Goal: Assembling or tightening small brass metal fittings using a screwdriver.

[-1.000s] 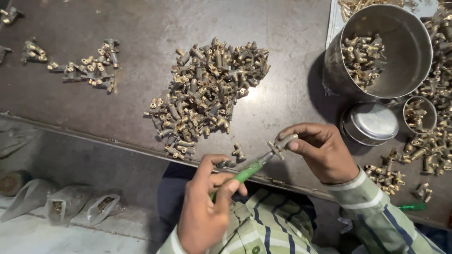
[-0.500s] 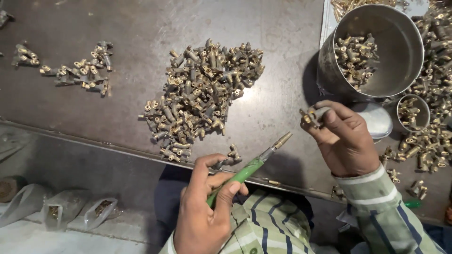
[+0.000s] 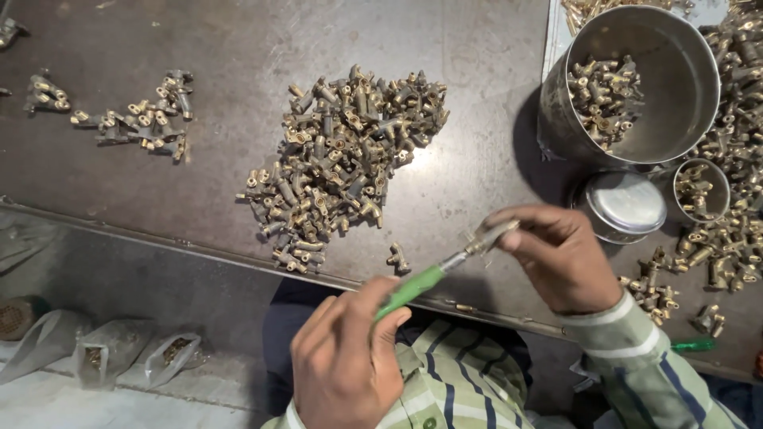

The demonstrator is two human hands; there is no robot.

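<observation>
The left hand [image 3: 346, 361] sits at six o'clock in the view, its grip wrapped tight around the green handle of a small screwdriver [image 3: 429, 276], whose metal shaft slants up toward two o'clock. The right hand [image 3: 560, 258] is at four o'clock, just beyond the tool's tip, with its grip pinched narrow on a small brass fitting [image 3: 491, 237] held between thumb and fingertips; the screwdriver's tip meets that fitting, and both hang just above the near edge of the dark bench [image 3: 477, 159]. Whether the tip is seated in a slot is too small to tell. At the centre of the bench, toward twelve o'clock from the hands, lies a large heap of brass fittings [image 3: 342, 159], with one stray fitting [image 3: 397, 257] lying apart at its lower edge, near the screwdriver shaft. At ten o'clock a thinner scatter of fittings [image 3: 135, 123] spreads out, well apart from the heap. At two o'clock stands a big steel pot [image 3: 675, 87] partly filled with fittings, and just below it, beside the right hand, rests a round metal lid [image 3: 624, 205]. A small metal cup [image 3: 701, 191] holding a few pieces stands at three o'clock, with loose fittings around it. Below the bench edge, at eight o'clock, several small clear bags [image 3: 103, 349] lie on a lower ledge. A striped sleeve [image 3: 636, 365] covers the right forearm.
</observation>
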